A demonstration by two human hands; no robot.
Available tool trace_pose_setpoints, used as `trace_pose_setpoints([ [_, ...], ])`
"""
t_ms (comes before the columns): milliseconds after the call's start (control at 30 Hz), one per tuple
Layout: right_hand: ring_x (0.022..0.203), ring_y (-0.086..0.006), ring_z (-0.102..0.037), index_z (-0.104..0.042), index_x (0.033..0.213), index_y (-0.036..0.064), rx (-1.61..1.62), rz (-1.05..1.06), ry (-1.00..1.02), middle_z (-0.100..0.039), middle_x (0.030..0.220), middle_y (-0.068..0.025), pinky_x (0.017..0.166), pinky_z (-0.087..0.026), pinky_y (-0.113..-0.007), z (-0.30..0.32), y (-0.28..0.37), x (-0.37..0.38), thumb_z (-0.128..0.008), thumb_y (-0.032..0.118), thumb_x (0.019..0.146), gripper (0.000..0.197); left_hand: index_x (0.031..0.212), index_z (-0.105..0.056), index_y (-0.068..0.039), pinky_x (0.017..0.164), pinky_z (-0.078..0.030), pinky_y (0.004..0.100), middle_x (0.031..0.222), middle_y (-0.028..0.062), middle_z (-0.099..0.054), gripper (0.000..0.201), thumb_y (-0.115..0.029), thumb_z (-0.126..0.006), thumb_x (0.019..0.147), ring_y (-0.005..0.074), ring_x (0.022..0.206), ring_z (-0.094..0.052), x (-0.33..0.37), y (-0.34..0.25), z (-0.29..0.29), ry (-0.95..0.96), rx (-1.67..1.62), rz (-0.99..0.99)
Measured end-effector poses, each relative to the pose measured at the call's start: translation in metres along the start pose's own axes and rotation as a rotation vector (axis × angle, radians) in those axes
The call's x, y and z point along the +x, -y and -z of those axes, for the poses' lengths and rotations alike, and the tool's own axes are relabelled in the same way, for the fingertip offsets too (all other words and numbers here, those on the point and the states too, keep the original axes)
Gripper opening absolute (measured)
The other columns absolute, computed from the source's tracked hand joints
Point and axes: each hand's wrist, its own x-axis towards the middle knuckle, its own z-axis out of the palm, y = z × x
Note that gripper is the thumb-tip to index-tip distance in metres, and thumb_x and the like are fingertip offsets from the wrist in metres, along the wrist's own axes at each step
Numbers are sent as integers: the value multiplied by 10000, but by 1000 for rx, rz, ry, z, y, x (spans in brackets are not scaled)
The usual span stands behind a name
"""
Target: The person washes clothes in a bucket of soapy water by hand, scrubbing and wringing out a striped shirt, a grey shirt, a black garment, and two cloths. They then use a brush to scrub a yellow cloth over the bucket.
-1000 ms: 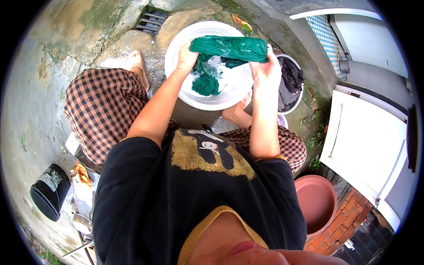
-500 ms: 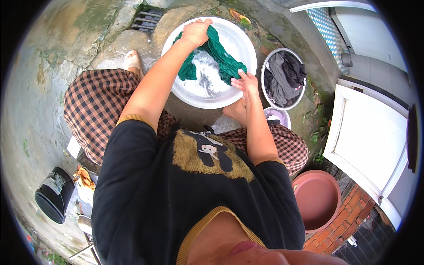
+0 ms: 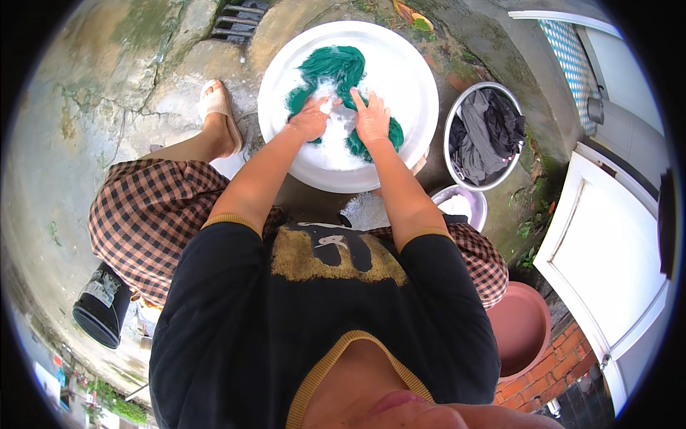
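A wet dark-green cloth point(image 3: 343, 63) lies bunched in a curve inside a wide, pale metal basin point(image 3: 421, 93), with white suds point(image 3: 336, 146) between its folds. My right hand point(image 3: 371, 118) rests on the cloth's right part, fingers spread and pointing away from me. Beside it to the left, my left hand point(image 3: 309, 120) reaches into the suds against the cloth's left part. Its fingers look stretched out, their tips partly lost in foam. Neither hand is wrapped round the cloth.
Right of the basin stands a metal bowl of grey and black clothes point(image 3: 482, 132), with a small purplish basin point(image 3: 480, 207) below it. A reddish-brown tub point(image 3: 518, 329) sits lower right, near a white door point(image 3: 600, 264). A black bucket point(image 3: 102, 304) is lower left; a drain grate point(image 3: 238, 21) lies beyond.
Both hands have let go of the green cloth, which they held stretched across the basin. It now lies lower in the suds, and both hands have come nearer together over the basin's middle.
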Motion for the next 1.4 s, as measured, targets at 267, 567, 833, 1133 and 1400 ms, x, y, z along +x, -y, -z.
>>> trace_pose_setpoints([
  [267, 959, -319, -628, -599, 1159, 82, 160, -343, 435, -648, 1013, -198, 866, -476, -406, -34, -35, 31, -614, 127, 780, 381, 1091, -615, -3, 980, -369, 435, 1077, 247, -609, 373, -265, -483, 862, 353, 1053, -570, 36, -63, 60, 206, -339, 206],
  [567, 918, -243, -620, -657, 976, 45, 1074, -51, -191, -649, 971, -123, 840, -471, -320, 82, 62, -30, -470, 10, 728, 313, 1182, -565, -70, 819, -509, 405, 1048, 133, -632, 431, -403, -547, 908, 252, 893, -614, 11, -78, 106, 28, -2360, 531],
  [833, 769, -301, -619, -676, 825, 114, 678, -91, -421, -566, 829, -71, 688, -483, -402, 99, 78, -41, -640, 237, 766, 141, 1014, -586, -1, 646, -525, 335, 893, 96, -620, 194, -91, -502, 864, 225, 749, -623, -27, -113, 113, -358, -2046, 651],
  [1133, 844, -278, -551, -611, 786, -6, 769, 15, -524, -573, 883, -127, 782, -440, -359, 93, 80, -54, -574, 139, 863, 169, 968, -597, -4, 734, -527, 398, 846, 136, -631, 332, -278, -411, 936, 250, 747, -636, -13, -86, 90, -71, -2358, 539],
  [1400, 957, -230, -598, -630, 1049, 19, 1163, -547, 143, -642, 1001, -127, 819, -475, -367, 54, -6, -29, -465, 242, 950, 295, 1060, -550, 2, 679, -500, 307, 886, 78, -605, 228, -177, -550, 918, 162, 756, -590, -14, -154, 138, -632, -2001, 497],
])
